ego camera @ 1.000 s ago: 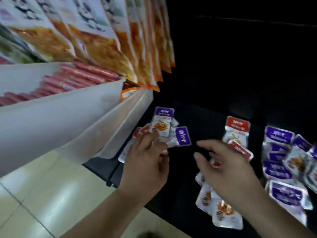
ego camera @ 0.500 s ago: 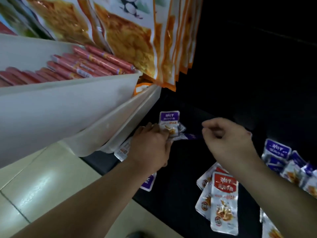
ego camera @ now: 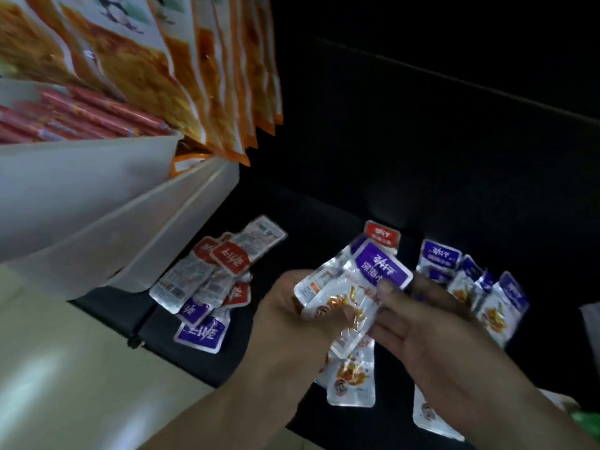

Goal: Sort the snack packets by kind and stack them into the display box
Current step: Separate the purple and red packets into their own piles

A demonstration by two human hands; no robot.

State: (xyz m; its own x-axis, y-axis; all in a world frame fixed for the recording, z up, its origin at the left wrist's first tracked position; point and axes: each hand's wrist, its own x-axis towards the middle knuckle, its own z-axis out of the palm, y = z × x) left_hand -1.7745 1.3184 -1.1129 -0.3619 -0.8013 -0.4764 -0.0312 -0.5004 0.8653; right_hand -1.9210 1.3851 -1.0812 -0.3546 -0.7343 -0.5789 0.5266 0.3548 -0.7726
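Both hands meet in the middle of my feed, and I read them as gripping the same thing. The left hand [ego camera: 285,319] curls round the left edge of a small bundle of packets [ego camera: 337,300]. The right hand [ego camera: 425,329] pinches its right side, thumb laid on the front and fingers behind. The front one is a purple-topped packet [ego camera: 380,271], tilted, with its label end pointing away from me. A red-topped packet [ego camera: 383,234] pokes out past its far edge. I cannot tell how many packets the bundle holds.

Directly beneath the hands, more silver packets [ego camera: 352,381] lie on the dark surface [ego camera: 324,216], partly hidden by the bundle. Another silver packet [ego camera: 427,415] shows beside the right forearm.

To the left of the left hand lies a mixed heap [ego camera: 207,280] of red tops, purple tops and some with the printed back up, all overlapping. To the right of the right hand, near its fingers, sits a cluster of purple packets [ego camera: 474,280], also overlapping.

Farther out, beyond the left hand, white shelf panels [ego camera: 97,216] slope down toward the heap. Red sausage sticks [ego camera: 84,118] lie above the panels, and orange hanging bags [ego camera: 220,79] hang above those. Pale floor tiles [ego camera: 58,368] show beside the left forearm.
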